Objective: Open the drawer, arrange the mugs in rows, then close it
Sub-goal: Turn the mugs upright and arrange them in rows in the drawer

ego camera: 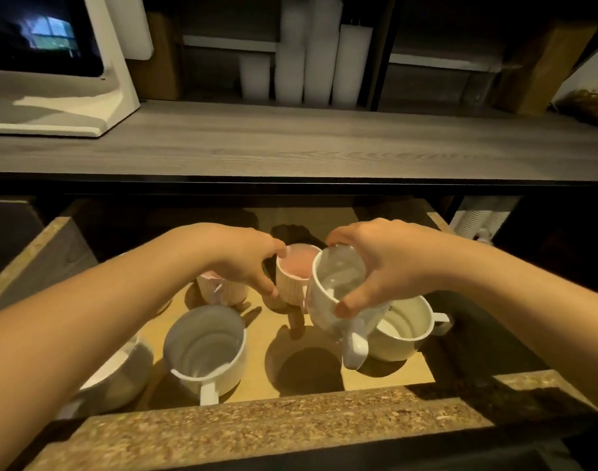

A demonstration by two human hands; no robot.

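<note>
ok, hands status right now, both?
Left hand: grips the pink ribbed cup at its rim.
Right hand: holds a white mug by the rim, tilted.

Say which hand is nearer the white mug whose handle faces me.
Left. The left hand grips the pink cup just behind the front mug; the right hand holds a tilted mug farther right.

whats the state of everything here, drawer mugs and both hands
drawer, pulled open
left hand, pinches centre pink mug
centre pink mug, upright
right hand, grips tilted white mug
tilted white mug, lifted off the floor
left pink mug, upright, partly behind hand
front white mug, upright, handle toward camera
right white mug, upright, handle pointing right
far-left white mug, mostly hidden under arm
</note>
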